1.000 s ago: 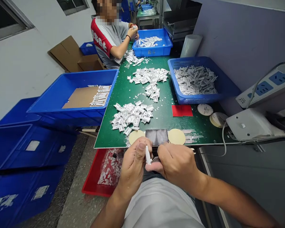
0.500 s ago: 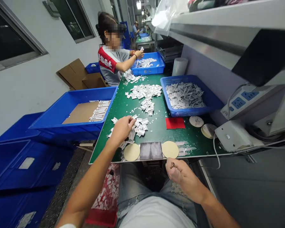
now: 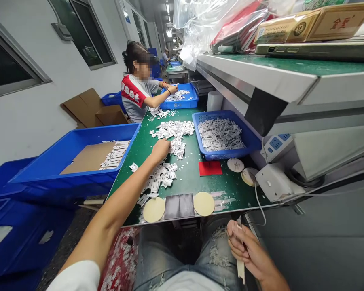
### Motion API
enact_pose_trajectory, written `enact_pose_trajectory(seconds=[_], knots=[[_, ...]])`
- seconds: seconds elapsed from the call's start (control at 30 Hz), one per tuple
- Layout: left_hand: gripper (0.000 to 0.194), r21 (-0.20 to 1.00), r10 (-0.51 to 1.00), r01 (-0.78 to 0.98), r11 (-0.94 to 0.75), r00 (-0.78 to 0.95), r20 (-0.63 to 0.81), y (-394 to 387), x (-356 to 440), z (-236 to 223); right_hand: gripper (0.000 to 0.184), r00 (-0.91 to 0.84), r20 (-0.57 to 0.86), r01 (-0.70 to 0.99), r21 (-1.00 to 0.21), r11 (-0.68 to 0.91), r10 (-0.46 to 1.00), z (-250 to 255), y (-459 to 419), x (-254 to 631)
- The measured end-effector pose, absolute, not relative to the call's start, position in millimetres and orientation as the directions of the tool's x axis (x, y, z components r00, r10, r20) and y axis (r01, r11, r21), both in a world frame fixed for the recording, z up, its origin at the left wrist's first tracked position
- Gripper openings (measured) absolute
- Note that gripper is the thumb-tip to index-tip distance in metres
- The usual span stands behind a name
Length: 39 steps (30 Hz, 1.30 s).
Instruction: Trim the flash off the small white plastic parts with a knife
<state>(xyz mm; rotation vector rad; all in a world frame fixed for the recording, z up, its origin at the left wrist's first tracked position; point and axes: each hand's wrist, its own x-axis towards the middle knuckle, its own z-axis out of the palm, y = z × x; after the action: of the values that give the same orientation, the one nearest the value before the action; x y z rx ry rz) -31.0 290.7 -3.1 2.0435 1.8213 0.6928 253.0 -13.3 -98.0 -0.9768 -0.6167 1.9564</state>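
Now the left hand (image 3: 160, 150) has parted from the right and lies out on the green work mat (image 3: 194, 178), its fingers (image 3: 167, 148) close together and resting at the edge of a scatter of small white paper tags (image 3: 176, 147), with nothing visibly gripped. A second ago, the two hands worked together at the mat's near edge. The tags lie loose and overlapping, in a narrow strip beyond the fingertips and a broader heap just below them. The right hand (image 3: 250, 254) has dropped beside the ripped jeans (image 3: 218, 254), its fingers (image 3: 235, 238) curled narrowly around a slim white-handled tool (image 3: 240, 270). Past the left fingertips stands a blue mesh basket (image 3: 200, 121) packed with more tags. Nearer the body, round cream pads (image 3: 153, 210) flank dark rectangular pieces (image 3: 178, 205), and a red card (image 3: 210, 168) lies right of the fingers. Farther off, a co-worker (image 3: 135, 95) reaches over a blue crate (image 3: 182, 106).
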Motion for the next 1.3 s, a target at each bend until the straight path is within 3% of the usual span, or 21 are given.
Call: enact_pose_trajectory(seconds=[0.1,0.23,0.3,0.37,0.47,0.53,0.6,0.7,0.87,1.3], knots=[[0.029,0.678,0.984,0.719,-0.153,0.044,0.175,262,-38,7,0.034,-0.268,-0.378,-0.479,-0.746,-0.463,0.886,-88,-9,246],[0.032,0.857,0.981,0.484,-0.178,0.019,0.194,181,-41,13,0.041,-0.175,-0.257,-0.343,-0.889,-0.304,0.95,-67,8,225],[0.031,0.912,0.985,0.379,-0.158,-0.006,0.173,132,-38,12,0.039,-0.174,-0.17,-0.208,-0.956,-0.205,0.97,-50,15,216],[0.026,0.989,0.996,0.133,-0.064,-0.052,0.072,89,-33,12,0.032,-0.222,-0.032,0.096,-0.995,-0.011,0.974,-28,20,207],[0.02,0.975,0.994,-0.201,0.096,-0.03,-0.104,47,-25,16,0.031,-0.354,0.234,0.432,-0.818,0.38,0.906,2,26,193],[0.02,0.948,0.988,-0.283,0.146,0.002,-0.152,33,-22,21,0.041,-0.422,0.419,0.523,-0.612,0.593,0.804,15,30,182],[0.021,0.933,0.985,-0.317,0.17,0.023,-0.172,25,-21,24,0.051,-0.464,0.537,0.58,-0.418,0.7,0.705,22,33,171],[0.021,0.925,0.983,-0.333,0.185,0.045,-0.18,17,-21,24,0.059,-0.499,0.597,0.624,-0.255,0.739,0.628,26,35,160],[0.018,0.931,0.986,-0.327,0.163,0.031,-0.162,12,-23,22,0.061,-0.531,0.605,0.66,-0.143,0.737,0.593,28,32,154],[0.019,0.963,0.99,-0.243,0.117,-0.042,-0.132,12,-24,24,0.062,-0.498,0.602,0.73,-0.097,0.676,0.624,29,29,153]])
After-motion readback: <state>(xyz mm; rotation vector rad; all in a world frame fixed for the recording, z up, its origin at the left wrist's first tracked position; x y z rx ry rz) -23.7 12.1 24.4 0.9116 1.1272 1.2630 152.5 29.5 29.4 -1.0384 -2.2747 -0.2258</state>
